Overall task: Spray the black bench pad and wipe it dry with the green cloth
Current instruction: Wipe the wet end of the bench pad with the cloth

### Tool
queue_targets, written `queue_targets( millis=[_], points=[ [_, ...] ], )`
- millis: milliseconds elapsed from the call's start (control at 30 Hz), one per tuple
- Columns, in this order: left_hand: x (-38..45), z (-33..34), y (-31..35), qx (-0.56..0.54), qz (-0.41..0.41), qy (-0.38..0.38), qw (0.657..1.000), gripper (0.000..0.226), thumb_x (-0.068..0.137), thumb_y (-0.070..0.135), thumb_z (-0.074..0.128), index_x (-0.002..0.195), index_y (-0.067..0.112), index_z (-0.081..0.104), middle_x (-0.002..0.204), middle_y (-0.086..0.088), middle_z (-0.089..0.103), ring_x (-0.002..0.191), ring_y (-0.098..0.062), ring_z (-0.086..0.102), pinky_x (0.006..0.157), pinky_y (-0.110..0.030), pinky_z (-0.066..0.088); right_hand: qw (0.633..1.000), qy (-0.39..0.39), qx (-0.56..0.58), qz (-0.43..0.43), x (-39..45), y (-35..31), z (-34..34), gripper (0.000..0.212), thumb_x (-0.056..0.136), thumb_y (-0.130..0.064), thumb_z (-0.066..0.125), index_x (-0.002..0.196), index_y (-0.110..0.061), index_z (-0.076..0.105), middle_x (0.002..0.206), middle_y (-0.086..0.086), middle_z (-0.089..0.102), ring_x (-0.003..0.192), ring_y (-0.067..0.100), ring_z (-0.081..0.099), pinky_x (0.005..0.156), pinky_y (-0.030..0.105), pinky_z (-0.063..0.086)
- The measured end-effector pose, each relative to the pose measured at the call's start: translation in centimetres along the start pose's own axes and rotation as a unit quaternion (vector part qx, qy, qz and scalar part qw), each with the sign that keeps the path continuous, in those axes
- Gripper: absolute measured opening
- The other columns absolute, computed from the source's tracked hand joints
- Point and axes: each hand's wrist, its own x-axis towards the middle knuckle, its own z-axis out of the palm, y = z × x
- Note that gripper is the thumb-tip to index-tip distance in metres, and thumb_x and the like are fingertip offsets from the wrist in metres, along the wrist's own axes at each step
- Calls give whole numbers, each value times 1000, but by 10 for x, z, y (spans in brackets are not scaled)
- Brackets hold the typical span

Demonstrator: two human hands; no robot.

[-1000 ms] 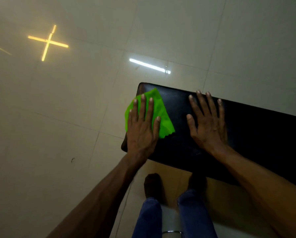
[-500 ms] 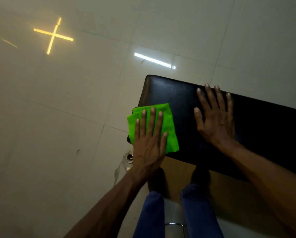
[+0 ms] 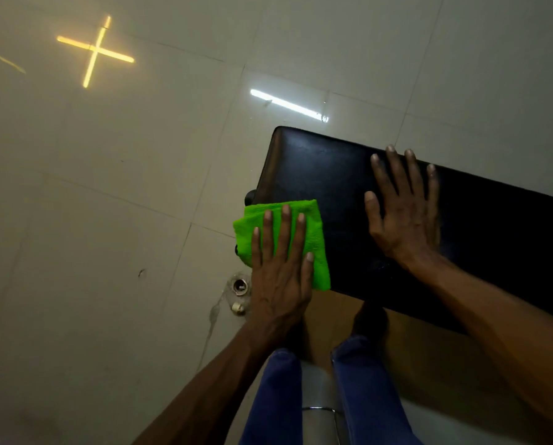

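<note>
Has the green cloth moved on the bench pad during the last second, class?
Yes. The green cloth, pressed under the left hand, has slid from the far corner of the black bench pad back to its near edge, towards the person.

Large glossy pale tiles of the floor are reflecting a yellow cross-shaped light. To the right of that cross, a white strip-light reflection is gleaming. Well below it, a small round metal floor fitting is sitting beside a crack.
</note>
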Motion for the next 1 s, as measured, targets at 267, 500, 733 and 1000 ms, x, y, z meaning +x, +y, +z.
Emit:
queue_targets(
  millis=[267,500,733,1000],
  points=[
    [57,-12,-33,-32,0,44,999,58,107,33,33,161,17,19,170,-9,10,158,-30,3,123,-53,19,1000,9,-2,-11,0,4,6,64,108,-49,25,168,-31,13,178,-1,11,165,24,8,132,57,7],
    [-1,13,22,-14,38,1,999,62,104,37,30,162,22,15,171,-4,6,158,-32,2,126,-57,11,1000,25,9,-12,1,6,10,64,107,-48,28,167,-29,18,177,0,15,165,26,12,131,59,10],
    [46,1,-15,32,69,30,997,57,107,39,30,161,26,19,170,-2,13,158,-29,5,126,-53,14,1000,15,11,-15,1,7,9,64,108,-49,27,168,-31,15,178,-1,13,165,25,9,132,58,8],
    [-5,19,35,20,73,-14,997,62,103,38,31,161,26,15,171,-1,6,158,-31,3,126,-54,6,999,23,24,-17,1,6,9,63,108,-49,29,167,-29,21,177,0,17,165,25,12,132,58,8]
  ],
)
